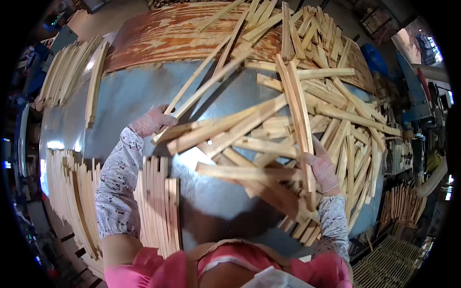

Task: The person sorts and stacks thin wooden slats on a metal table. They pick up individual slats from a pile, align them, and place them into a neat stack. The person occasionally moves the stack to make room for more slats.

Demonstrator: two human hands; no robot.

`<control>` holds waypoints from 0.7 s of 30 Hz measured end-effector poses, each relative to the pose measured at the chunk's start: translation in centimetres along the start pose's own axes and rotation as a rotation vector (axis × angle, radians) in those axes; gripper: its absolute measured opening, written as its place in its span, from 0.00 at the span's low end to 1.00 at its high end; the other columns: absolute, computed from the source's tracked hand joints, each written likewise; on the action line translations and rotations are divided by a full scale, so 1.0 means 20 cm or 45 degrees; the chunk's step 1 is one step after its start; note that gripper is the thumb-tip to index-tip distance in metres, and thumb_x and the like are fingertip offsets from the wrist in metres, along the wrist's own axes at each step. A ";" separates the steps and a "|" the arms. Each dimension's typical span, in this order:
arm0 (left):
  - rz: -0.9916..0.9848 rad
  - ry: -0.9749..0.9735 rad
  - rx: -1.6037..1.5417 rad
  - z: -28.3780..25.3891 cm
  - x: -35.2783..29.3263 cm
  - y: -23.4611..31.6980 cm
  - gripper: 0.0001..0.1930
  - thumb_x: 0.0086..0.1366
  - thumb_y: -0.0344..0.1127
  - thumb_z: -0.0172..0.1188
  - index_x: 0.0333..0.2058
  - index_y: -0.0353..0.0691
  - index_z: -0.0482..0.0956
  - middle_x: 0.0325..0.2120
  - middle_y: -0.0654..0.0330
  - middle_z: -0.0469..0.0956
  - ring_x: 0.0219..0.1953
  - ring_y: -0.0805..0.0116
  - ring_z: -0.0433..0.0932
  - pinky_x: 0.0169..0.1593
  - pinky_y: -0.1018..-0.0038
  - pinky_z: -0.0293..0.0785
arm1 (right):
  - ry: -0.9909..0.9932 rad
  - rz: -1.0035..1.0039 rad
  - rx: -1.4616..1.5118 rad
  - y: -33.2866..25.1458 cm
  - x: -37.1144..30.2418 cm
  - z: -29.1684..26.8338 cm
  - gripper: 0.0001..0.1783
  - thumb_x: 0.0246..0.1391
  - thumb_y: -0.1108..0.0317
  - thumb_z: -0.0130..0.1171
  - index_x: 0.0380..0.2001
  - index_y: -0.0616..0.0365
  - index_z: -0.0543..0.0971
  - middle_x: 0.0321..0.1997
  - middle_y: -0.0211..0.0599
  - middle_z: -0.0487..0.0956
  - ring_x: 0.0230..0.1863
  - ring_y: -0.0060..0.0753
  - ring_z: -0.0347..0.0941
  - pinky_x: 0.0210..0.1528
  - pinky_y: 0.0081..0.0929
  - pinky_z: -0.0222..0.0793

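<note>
My left hand (156,121), in a pinkish glove, is closed around the near ends of long, thin wooden strips (213,80) that slant away to the upper right. On the right, my right hand (322,168) grips a pair of wooden strips (297,105) standing nearly lengthwise; its fingers are partly hidden behind them. A jumbled heap of loose wooden strips (331,113) lies under and around my right hand, crossing at many angles. Several heap pieces reach left towards my left hand. Patterned sleeves cover both forearms.
The metal tabletop (201,211) carries neat rows of strips (158,206) beside my left forearm and another row (72,192) at the left edge. More strips (67,72) lie far left. A worn plywood sheet (158,36) spans the back. Bundled sticks (403,204) stand beyond the right edge.
</note>
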State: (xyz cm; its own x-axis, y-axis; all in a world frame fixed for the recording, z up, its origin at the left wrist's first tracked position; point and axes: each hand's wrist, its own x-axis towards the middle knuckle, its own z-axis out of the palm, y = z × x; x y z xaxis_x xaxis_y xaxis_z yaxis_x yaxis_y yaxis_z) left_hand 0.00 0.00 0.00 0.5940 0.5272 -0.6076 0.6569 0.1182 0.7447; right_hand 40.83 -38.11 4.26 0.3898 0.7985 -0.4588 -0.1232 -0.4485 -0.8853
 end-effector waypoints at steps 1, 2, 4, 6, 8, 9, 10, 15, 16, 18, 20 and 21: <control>-0.045 -0.064 -0.263 0.01 -0.09 -0.01 0.37 0.58 0.43 0.76 0.62 0.30 0.76 0.44 0.52 0.86 0.42 0.62 0.86 0.51 0.66 0.85 | 0.032 -0.063 0.164 0.08 0.02 0.08 0.41 0.59 0.71 0.59 0.77 0.62 0.66 0.43 0.39 0.83 0.36 0.27 0.79 0.40 0.24 0.78; -0.081 -0.118 -0.530 0.02 -0.20 -0.01 0.33 0.58 0.42 0.75 0.60 0.31 0.78 0.43 0.54 0.86 0.44 0.62 0.86 0.51 0.67 0.85 | 0.000 -0.038 0.324 0.18 0.05 0.15 0.39 0.61 0.69 0.58 0.76 0.65 0.67 0.43 0.39 0.84 0.34 0.28 0.80 0.38 0.25 0.78; 0.064 -0.200 -0.815 0.43 -0.56 -0.21 0.28 0.63 0.36 0.73 0.59 0.29 0.79 0.48 0.51 0.84 0.45 0.58 0.87 0.53 0.64 0.86 | -0.053 0.140 0.289 0.31 -0.36 0.19 0.28 0.60 0.68 0.59 0.63 0.65 0.78 0.46 0.40 0.86 0.40 0.29 0.83 0.41 0.27 0.80; 0.087 -0.206 -0.779 0.76 -0.86 -0.30 0.22 0.66 0.28 0.69 0.58 0.30 0.80 0.49 0.54 0.85 0.48 0.58 0.87 0.53 0.63 0.86 | -0.245 0.331 0.227 0.59 -0.68 0.38 0.18 0.60 0.67 0.62 0.51 0.64 0.84 0.46 0.40 0.87 0.45 0.30 0.84 0.45 0.28 0.81; 0.087 -0.163 -0.852 0.99 -1.05 -0.45 0.26 0.66 0.27 0.69 0.61 0.30 0.76 0.47 0.54 0.85 0.47 0.59 0.87 0.52 0.63 0.87 | -0.444 0.324 0.120 0.89 -0.98 0.56 0.10 0.63 0.66 0.64 0.43 0.60 0.87 0.45 0.38 0.87 0.47 0.29 0.83 0.47 0.29 0.81; 0.085 -0.135 -0.884 1.11 -1.16 -0.52 0.28 0.66 0.26 0.70 0.63 0.30 0.74 0.46 0.54 0.85 0.47 0.59 0.88 0.51 0.63 0.87 | -0.494 0.259 0.123 0.98 -1.06 0.59 0.11 0.65 0.66 0.65 0.46 0.59 0.85 0.46 0.38 0.86 0.46 0.31 0.83 0.48 0.32 0.81; 0.000 -0.046 -0.927 1.23 -1.26 -0.54 0.30 0.66 0.27 0.69 0.65 0.30 0.72 0.45 0.54 0.85 0.45 0.60 0.88 0.50 0.64 0.87 | -0.535 0.204 0.129 1.08 -1.15 0.63 0.12 0.66 0.67 0.65 0.49 0.59 0.84 0.46 0.38 0.85 0.46 0.33 0.82 0.49 0.34 0.81; 0.083 0.408 -0.756 1.74 -1.59 -0.86 0.48 0.67 0.27 0.67 0.79 0.34 0.48 0.47 0.53 0.81 0.39 0.67 0.82 0.42 0.70 0.83 | -0.616 -0.017 0.023 1.20 -1.29 0.76 0.26 0.67 0.67 0.65 0.65 0.60 0.71 0.42 0.43 0.81 0.44 0.37 0.81 0.51 0.38 0.81; 0.056 0.469 -0.696 1.79 -1.64 -0.93 0.49 0.66 0.27 0.66 0.80 0.36 0.47 0.49 0.54 0.81 0.39 0.68 0.81 0.42 0.70 0.82 | -0.627 -0.126 -0.265 1.19 -1.27 0.82 0.25 0.67 0.66 0.65 0.64 0.60 0.72 0.41 0.42 0.81 0.43 0.38 0.81 0.51 0.38 0.81; -0.012 0.603 -0.591 1.92 -1.74 -1.09 0.51 0.65 0.26 0.65 0.82 0.40 0.45 0.51 0.56 0.81 0.40 0.70 0.80 0.43 0.72 0.80 | -0.712 -0.227 -0.643 1.22 -1.28 0.97 0.25 0.67 0.64 0.65 0.63 0.60 0.73 0.42 0.44 0.82 0.44 0.40 0.82 0.51 0.39 0.81; -0.093 0.562 -0.806 2.02 -1.84 -1.14 0.48 0.66 0.31 0.66 0.80 0.38 0.50 0.60 0.49 0.77 0.56 0.59 0.76 0.59 0.68 0.73 | -0.836 -0.187 -0.839 1.39 -1.32 1.17 0.28 0.66 0.58 0.66 0.62 0.62 0.73 0.46 0.48 0.83 0.47 0.46 0.82 0.53 0.41 0.80; -0.066 0.548 -0.945 2.06 -1.90 -1.18 0.46 0.67 0.37 0.67 0.79 0.35 0.53 0.70 0.42 0.72 0.71 0.50 0.72 0.74 0.63 0.66 | -0.888 -0.296 -0.981 1.44 -1.32 1.25 0.30 0.67 0.54 0.64 0.63 0.62 0.72 0.47 0.53 0.84 0.48 0.53 0.82 0.54 0.44 0.79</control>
State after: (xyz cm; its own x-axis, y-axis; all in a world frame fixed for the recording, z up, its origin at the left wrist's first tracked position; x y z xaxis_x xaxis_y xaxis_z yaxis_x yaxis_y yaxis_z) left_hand -18.91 -57.41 -5.79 0.2455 0.7614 -0.6000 0.1156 0.5915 0.7980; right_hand 4.16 -61.98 -11.00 -0.3101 0.8412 -0.4430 0.5929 -0.1931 -0.7817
